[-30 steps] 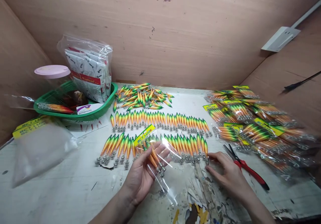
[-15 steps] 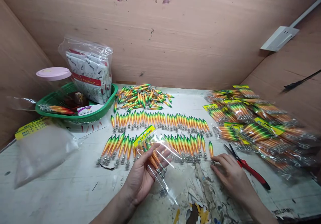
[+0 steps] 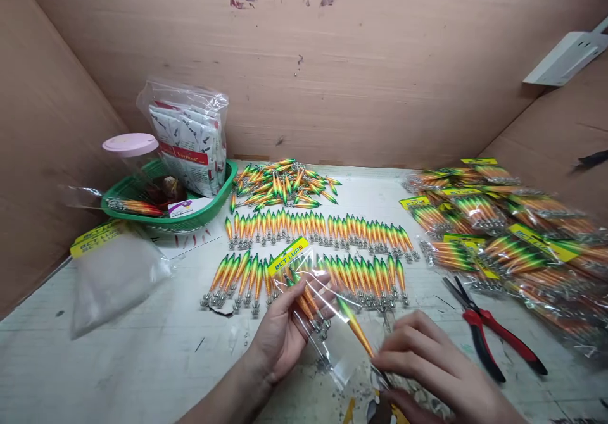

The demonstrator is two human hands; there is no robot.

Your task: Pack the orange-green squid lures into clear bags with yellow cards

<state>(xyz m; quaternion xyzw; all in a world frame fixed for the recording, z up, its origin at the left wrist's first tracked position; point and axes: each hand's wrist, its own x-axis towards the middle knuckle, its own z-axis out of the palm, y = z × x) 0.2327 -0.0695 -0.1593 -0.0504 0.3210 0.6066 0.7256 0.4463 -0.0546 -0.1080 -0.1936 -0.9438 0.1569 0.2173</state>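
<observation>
Near the front edge of the surface [image 3: 133, 373], your left hand [image 3: 278, 335] pinches a bag [image 3: 289, 256], your right hand [image 3: 430, 361] a lure [image 3: 358, 333] that, if tilted, could snag the film.

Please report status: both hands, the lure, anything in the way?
Left hand holding clear bag, lures inside. Right hand gripping one lure, green tip at bag's edge. Pliers at right, away from hands.

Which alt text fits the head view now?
Left hand holds a clear BCT LURE bag with lures inside; right hand holds one orange-and-green lure angled toward it. Behind lie two lure rows and a pile; red-handled pliers and filled bags sit to the right.
</observation>
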